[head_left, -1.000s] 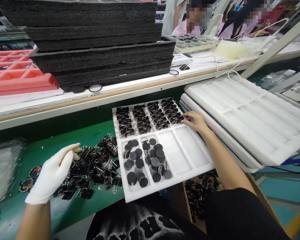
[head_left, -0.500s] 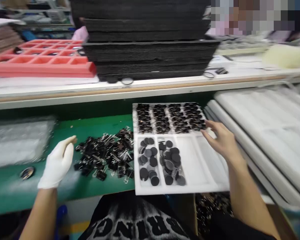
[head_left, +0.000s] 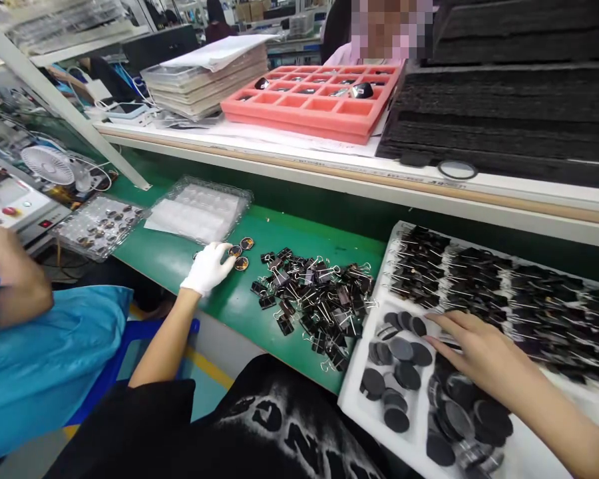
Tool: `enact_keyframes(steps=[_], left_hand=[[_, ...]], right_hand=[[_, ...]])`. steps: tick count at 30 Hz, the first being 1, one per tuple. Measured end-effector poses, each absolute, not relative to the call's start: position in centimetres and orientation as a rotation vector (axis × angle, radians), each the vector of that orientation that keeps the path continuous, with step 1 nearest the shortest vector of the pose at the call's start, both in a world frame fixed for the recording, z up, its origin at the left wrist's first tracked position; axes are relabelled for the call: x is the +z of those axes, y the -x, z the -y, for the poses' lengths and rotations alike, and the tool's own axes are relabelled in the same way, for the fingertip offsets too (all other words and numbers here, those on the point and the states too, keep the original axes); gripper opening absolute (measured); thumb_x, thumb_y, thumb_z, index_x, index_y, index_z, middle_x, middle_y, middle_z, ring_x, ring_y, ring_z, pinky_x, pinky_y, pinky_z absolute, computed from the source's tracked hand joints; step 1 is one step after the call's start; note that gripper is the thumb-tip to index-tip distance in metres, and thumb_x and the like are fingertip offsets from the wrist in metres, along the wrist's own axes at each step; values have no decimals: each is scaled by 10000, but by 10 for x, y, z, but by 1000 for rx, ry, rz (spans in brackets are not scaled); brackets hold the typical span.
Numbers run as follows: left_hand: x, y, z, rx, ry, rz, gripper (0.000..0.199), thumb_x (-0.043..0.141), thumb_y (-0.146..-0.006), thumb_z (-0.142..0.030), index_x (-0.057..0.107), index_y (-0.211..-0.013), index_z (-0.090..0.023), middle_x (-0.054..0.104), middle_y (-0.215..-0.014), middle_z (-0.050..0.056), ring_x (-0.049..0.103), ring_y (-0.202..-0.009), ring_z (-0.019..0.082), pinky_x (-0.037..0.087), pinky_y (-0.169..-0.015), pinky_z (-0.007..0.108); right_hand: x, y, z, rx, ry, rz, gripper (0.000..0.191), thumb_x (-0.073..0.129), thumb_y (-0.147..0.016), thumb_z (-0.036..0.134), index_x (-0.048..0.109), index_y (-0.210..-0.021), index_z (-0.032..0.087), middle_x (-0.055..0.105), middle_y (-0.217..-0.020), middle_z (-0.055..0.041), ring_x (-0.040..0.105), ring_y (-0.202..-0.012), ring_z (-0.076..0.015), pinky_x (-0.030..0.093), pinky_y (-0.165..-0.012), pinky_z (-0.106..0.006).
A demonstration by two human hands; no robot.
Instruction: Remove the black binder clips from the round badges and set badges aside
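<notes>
My left hand, in a white glove, rests over the green bench with thumb and forefinger curled at the edges of a small round black-rimmed piece. Two more such pieces lie beside it. To its right spreads a pile of black binder clips with silver handles. My bare right hand reaches over the white tray, thumb and forefinger apart beside a black disc. Rows of binder clips fill the tray's far part; loose black discs fill its near compartments.
Clear plastic trays lie behind my left hand. A co-worker's blue sleeve and arm are at the left, by another clear tray. The shelf holds a red foam tray and stacked black foam.
My view has swung left. My left hand has moved away from the clips to the small round pieces. My right hand has gone from the tray's right edge to the black discs.
</notes>
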State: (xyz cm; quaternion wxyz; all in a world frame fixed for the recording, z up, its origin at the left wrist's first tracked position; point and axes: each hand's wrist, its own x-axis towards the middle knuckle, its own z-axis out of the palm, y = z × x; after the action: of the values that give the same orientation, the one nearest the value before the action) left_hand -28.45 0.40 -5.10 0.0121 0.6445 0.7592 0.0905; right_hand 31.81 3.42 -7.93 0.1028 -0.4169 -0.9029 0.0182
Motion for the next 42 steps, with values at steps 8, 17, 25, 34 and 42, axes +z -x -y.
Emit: enact_keyframes(steps=[8, 17, 25, 34, 42], left_hand=[[-75, 247, 6, 269, -1800, -2469, 559, 650, -914, -551, 564, -1340, -200, 664, -1335, 145, 699, -1149, 319, 550, -906, 389], [-78, 247, -4, 531, -1643, -2389, 488, 622, -903, -446, 525, -1319, -210, 741, -993, 36, 727, -871, 235, 534, -780, 343], [-52, 263, -42, 230, -2108, -2206, 315, 608, -945, -359, 650, -1226, -223, 700, -1252, 111, 661, -1116, 300, 487, -939, 425], [-43, 253, -108, -292, -2457, -2021, 749, 691, -933, -525, 422, -1596, -302, 684, -1363, 155, 545, -1195, 405, 350, -946, 516], [-49, 241, -157, -252, -2479, -1824, 843, 667, -926, -561, 350, -1648, -261, 705, -1293, 192, 594, -1210, 382, 336, -1019, 480]], right_hand=[[-77, -307, -33, 275, 1100, 2693, 324, 507, -1017, 452, 742, -1181, 300, 764, -1101, -112, 769, -907, -318, 653, -725, -473], [-50, -302, -28, 687, 1285, 2460, 309, 638, -967, 504, 725, -1232, 370, 774, -1208, -74, 781, -1010, -321, 684, -870, -459], [-17, -281, -26, 1202, 1384, 1860, 295, 677, -938, 518, 719, -1218, 437, 802, -1131, -92, 801, -941, -342, 706, -790, -462], [26, -197, -56, 1411, 1315, 1610, 352, 814, -864, 496, 763, -1157, 308, 782, -1147, -88, 764, -851, -244, 656, -773, -383], [17, -145, -95, 1543, 1279, 1629, 420, 817, -843, 461, 757, -1170, 204, 788, -954, -78, 730, -793, -192, 610, -727, -339]])
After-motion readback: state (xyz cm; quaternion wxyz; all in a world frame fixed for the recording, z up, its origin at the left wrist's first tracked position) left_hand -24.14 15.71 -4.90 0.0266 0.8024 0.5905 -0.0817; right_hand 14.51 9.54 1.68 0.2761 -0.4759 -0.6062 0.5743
